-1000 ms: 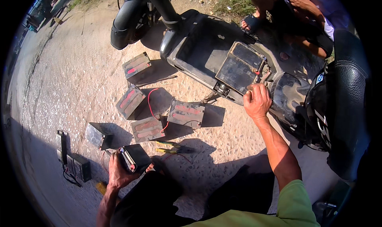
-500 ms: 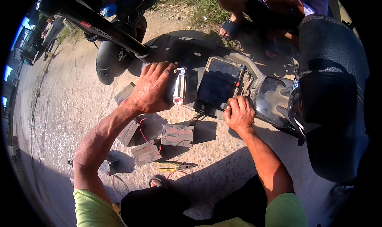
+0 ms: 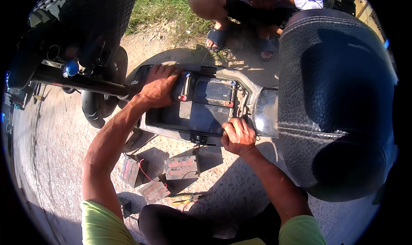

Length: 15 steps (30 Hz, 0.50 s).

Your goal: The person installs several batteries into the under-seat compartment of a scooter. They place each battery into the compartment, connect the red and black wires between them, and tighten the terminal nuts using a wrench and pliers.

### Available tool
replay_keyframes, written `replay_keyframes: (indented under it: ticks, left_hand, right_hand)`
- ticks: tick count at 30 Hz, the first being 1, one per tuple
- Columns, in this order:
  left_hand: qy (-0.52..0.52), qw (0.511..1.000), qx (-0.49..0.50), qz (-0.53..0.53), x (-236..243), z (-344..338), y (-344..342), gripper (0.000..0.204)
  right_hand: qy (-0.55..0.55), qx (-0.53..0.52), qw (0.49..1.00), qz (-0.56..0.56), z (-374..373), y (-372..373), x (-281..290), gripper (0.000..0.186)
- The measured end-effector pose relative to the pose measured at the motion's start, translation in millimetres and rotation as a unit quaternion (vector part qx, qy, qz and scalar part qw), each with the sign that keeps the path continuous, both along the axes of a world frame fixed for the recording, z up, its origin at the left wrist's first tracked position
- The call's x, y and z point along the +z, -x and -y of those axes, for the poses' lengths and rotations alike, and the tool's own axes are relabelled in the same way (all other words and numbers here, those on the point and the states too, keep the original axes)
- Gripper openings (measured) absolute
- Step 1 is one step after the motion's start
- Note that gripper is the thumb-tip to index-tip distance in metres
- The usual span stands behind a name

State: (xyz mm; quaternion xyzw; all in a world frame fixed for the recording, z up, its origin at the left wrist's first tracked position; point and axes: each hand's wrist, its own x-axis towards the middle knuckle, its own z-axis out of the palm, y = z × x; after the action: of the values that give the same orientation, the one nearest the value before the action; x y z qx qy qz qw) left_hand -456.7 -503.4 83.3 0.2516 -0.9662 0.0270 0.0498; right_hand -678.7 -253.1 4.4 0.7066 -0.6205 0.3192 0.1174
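My left hand [image 3: 159,87] is closed round a dark battery [image 3: 185,87] with a white strip and a red terminal along its edge. This battery sits inside the open floor compartment [image 3: 171,133] of an electric scooter, at the left end. Beside it lie two more dark batteries, one at the far side [image 3: 213,90] and one nearer [image 3: 208,116]. At the compartment's near right corner, my right hand [image 3: 240,135] has its fingers curled over the rim. The fingertips are partly hidden. Wires and a red terminal show just beyond it.
Several worn grey batteries [image 3: 182,167] and yellow-handled pliers [image 3: 184,199] lie on the sunlit ground below. The scooter's large black seat [image 3: 334,107] fills the right side, its steering column [image 3: 81,80] the left. Another person's sandalled foot [image 3: 216,39] is beyond the deck.
The held battery has gone down into the compartment, lying flatter. My view has shifted, so the seat looms larger and the deck appears further left. My right hand stays at the rim.
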Motion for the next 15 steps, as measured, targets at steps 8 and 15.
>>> replay_keyframes:
  ticks: [8, 15]
  left_hand:
    - [-0.026, 1.000, 0.007, -0.010, -2, 1, 2, 0.098]
    - [-0.046, 0.998, 0.015, -0.036, -10, 3, -6, 0.098]
  right_hand:
    - [0.084, 0.051, 0.991, -0.087, 3, 18, -32, 0.024]
    - [0.009, 0.010, 1.000, 0.020, 2, 2, -13, 0.020]
